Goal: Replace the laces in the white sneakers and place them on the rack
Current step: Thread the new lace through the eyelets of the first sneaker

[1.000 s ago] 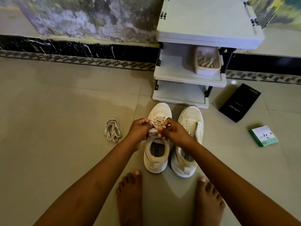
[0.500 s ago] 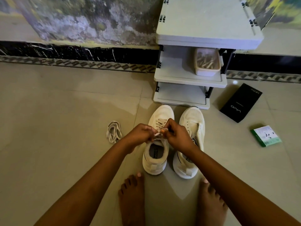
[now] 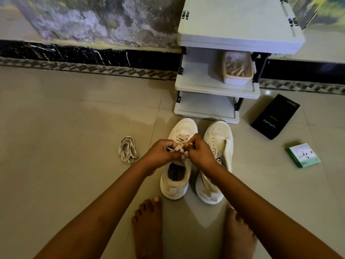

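Observation:
Two white sneakers stand side by side on the tiled floor, toes toward the rack. The left sneaker (image 3: 178,176) is laced up its front. My left hand (image 3: 161,153) and my right hand (image 3: 200,153) meet over its tongue, each pinching an end of its lace (image 3: 179,146). The right sneaker (image 3: 217,139) shows no lace across its eyelets, and my right forearm crosses its heel. A loose coiled lace (image 3: 127,149) lies on the floor to the left. The white three-shelf rack (image 3: 214,88) stands just beyond the toes.
A lidded tub (image 3: 237,69) of small pale items sits on the rack's middle shelf. A black phone box (image 3: 275,116) and a green-edged box (image 3: 303,155) lie on the floor to the right. My bare feet (image 3: 147,221) stand behind the sneakers. A wall runs behind.
Both hands have stayed over the left sneaker's tongue and worked the lace ends, drawing closer together. The view has shifted slightly.

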`<state>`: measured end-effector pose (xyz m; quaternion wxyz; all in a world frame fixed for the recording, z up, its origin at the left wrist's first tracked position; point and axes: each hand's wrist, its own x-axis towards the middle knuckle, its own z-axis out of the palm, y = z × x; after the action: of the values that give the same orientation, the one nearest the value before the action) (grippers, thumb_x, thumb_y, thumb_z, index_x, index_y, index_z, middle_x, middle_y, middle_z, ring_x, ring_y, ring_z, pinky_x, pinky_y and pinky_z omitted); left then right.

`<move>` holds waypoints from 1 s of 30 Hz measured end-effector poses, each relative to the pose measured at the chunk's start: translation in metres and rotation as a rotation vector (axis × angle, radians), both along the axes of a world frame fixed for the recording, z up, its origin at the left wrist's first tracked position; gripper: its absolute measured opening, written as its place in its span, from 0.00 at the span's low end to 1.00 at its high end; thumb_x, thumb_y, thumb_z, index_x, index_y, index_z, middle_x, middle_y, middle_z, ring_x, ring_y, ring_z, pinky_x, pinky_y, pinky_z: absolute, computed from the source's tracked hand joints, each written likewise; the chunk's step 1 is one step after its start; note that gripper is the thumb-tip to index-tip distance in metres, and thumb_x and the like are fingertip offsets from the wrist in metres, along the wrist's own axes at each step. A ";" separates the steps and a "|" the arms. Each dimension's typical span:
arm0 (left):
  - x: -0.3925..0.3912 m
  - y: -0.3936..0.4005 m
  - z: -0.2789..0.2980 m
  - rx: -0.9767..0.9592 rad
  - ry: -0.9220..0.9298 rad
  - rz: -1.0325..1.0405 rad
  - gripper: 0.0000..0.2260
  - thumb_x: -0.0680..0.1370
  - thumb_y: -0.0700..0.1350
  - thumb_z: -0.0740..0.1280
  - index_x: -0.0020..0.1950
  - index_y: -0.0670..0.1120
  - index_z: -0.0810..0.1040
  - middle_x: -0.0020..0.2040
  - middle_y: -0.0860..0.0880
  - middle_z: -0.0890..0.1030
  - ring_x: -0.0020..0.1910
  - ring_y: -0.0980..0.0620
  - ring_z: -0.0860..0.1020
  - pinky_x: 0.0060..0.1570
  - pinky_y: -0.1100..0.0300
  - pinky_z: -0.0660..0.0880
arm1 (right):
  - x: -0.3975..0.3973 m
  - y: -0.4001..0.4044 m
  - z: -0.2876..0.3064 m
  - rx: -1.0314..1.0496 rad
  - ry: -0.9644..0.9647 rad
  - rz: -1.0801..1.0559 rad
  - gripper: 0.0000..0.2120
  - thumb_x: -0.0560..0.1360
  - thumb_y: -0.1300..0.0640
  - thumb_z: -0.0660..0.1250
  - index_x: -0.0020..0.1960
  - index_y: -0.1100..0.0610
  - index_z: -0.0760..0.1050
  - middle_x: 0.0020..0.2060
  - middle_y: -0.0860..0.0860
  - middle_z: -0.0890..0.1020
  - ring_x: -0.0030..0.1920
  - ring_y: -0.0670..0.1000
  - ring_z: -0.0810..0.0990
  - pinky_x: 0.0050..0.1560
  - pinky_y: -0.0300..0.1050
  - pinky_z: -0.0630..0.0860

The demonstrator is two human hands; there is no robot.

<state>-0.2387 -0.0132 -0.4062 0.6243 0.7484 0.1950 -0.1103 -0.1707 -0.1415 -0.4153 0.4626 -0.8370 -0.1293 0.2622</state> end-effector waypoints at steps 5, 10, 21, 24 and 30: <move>0.000 -0.004 -0.001 0.108 -0.175 0.078 0.14 0.70 0.40 0.74 0.50 0.51 0.73 0.45 0.50 0.77 0.44 0.56 0.76 0.43 0.66 0.75 | -0.004 0.000 0.005 0.135 0.256 -0.160 0.08 0.78 0.62 0.59 0.41 0.55 0.66 0.41 0.56 0.75 0.41 0.51 0.74 0.37 0.40 0.72; -0.002 -0.006 -0.004 0.099 -0.305 0.080 0.04 0.76 0.39 0.67 0.49 0.43 0.80 0.46 0.49 0.80 0.45 0.57 0.79 0.41 0.65 0.77 | -0.007 -0.003 0.013 0.179 0.389 -0.180 0.08 0.77 0.64 0.60 0.41 0.55 0.66 0.35 0.52 0.72 0.35 0.46 0.71 0.30 0.34 0.66; -0.004 -0.004 -0.012 0.131 -0.347 0.112 0.08 0.72 0.38 0.72 0.49 0.47 0.82 0.49 0.50 0.81 0.42 0.58 0.79 0.45 0.64 0.77 | -0.007 0.000 0.010 0.176 0.508 -0.204 0.03 0.78 0.60 0.60 0.47 0.58 0.71 0.29 0.52 0.72 0.30 0.47 0.69 0.28 0.37 0.64; -0.004 -0.007 -0.012 0.072 -0.294 0.209 0.03 0.75 0.40 0.69 0.47 0.45 0.81 0.46 0.48 0.81 0.40 0.59 0.78 0.41 0.67 0.74 | -0.010 0.002 0.014 0.234 0.502 -0.218 0.06 0.78 0.60 0.60 0.42 0.58 0.72 0.29 0.52 0.75 0.32 0.48 0.72 0.34 0.40 0.68; -0.003 -0.005 -0.003 -0.241 -0.099 0.591 0.03 0.79 0.41 0.64 0.51 0.44 0.77 0.41 0.53 0.78 0.39 0.62 0.77 0.34 0.69 0.73 | -0.007 -0.006 0.014 0.013 0.243 -0.196 0.05 0.78 0.61 0.61 0.43 0.58 0.69 0.45 0.59 0.78 0.46 0.57 0.78 0.45 0.49 0.76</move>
<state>-0.2420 -0.0185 -0.4093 0.7221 0.5846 0.3586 0.0901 -0.1776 -0.1478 -0.4015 0.5034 -0.8048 0.0080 0.3142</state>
